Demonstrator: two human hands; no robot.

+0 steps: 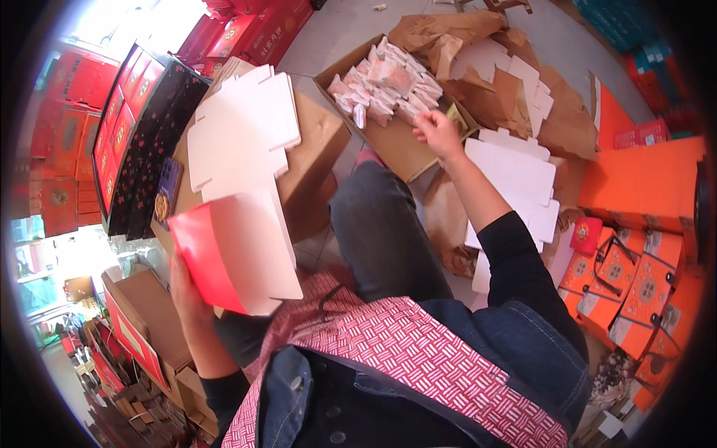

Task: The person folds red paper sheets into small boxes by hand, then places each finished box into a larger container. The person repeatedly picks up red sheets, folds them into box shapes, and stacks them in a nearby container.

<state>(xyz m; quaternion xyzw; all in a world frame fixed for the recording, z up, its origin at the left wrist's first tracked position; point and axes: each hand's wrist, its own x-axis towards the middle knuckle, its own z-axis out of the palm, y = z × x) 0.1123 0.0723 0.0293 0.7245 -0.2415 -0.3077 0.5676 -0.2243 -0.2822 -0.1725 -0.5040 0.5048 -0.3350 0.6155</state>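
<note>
My left hand [187,287] grips a partly folded paper carton [250,257], red outside and white inside, by its red wall. Its open side faces right. Beyond it, a stack of flat white carton blanks [235,134] lies on a brown cardboard box [317,138]. My right hand [439,136] hangs over an open cardboard tray box [411,153], its fingers curled together near the right end of a heap of small wrapped packets [392,75]. Whether anything is between those fingers is hidden.
Crumpled brown paper [478,89] and more white blanks [515,175] lie right of the tray box. Orange gift boxes [627,276] are stacked at the right. A phone [167,183] rests by a dark floral box [153,142] at the left. Flattened cardboard [153,321] leans lower left.
</note>
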